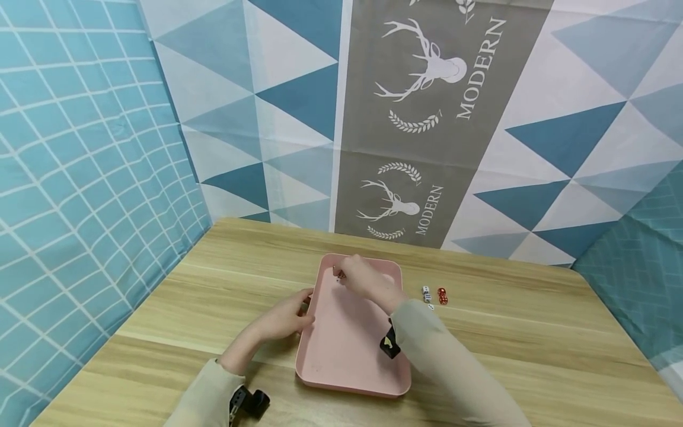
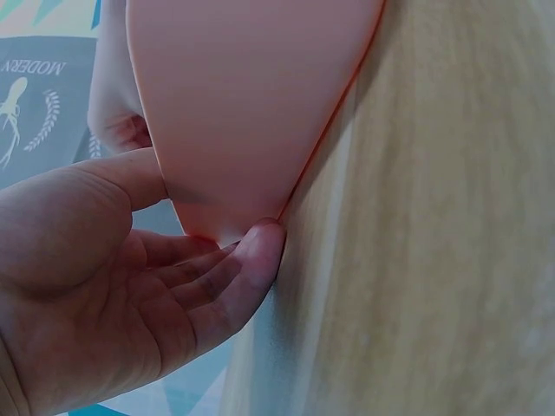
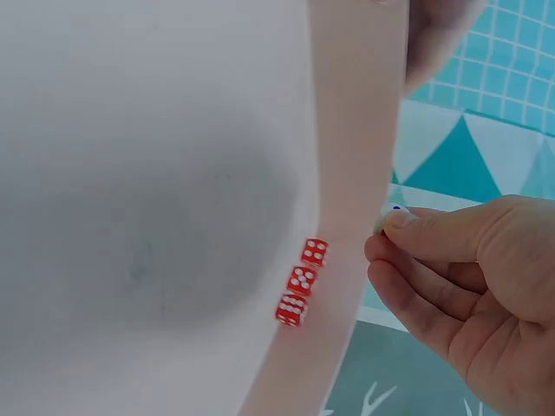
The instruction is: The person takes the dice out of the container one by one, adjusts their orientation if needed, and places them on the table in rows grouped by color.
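A pink tray (image 1: 352, 344) lies on the table, and my left hand (image 1: 283, 317) grips its left wall. In the left wrist view, the fingers (image 2: 251, 260) of that hand curl against the tray's lower edge while the thumb meets the rim. Over the tray's far left corner, my right hand (image 1: 363, 279) pinches a small white die (image 3: 396, 210) with a blue dot, mostly covered by the fingertips. Three red dice (image 3: 302, 281) with white dots stand in a row inside the tray, along its wall below the right hand (image 3: 460, 277).
To the right of the tray, several white dice (image 1: 426, 293) and red dice (image 1: 443, 296) lie on the wooden table (image 1: 512, 338). A patterned cloth (image 1: 299, 118) hangs behind the table, and blue gridded cloth (image 1: 80, 148) covers the left side.
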Tool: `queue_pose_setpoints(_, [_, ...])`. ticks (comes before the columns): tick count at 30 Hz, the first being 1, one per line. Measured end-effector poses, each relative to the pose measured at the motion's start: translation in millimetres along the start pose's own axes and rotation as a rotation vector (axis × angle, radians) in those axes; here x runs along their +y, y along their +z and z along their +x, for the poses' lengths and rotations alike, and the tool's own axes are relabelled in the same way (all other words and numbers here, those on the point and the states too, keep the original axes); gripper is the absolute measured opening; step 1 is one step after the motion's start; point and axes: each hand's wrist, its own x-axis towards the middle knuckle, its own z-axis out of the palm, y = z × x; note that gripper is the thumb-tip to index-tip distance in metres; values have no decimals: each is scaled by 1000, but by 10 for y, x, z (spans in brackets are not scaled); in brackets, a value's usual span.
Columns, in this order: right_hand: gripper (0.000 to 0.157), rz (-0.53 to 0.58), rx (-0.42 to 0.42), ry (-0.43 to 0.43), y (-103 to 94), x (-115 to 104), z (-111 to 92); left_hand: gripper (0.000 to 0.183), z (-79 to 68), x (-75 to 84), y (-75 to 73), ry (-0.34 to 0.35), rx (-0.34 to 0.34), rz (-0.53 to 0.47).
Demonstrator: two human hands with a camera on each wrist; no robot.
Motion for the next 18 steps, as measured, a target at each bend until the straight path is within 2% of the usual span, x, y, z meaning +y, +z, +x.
queue_pose_setpoints(7, [14,-11,38,62,-137,15,-116,58,10,2,6,-15,7,-14])
queue_pose_setpoints(10, [9,-10,50,57,-187,34,-165,57,20,-3,8,-15,11,-16])
queue_pose_setpoints(18, [6,-18,84,106,-232,113,-338,56,32,-20,22,-19,8,0])
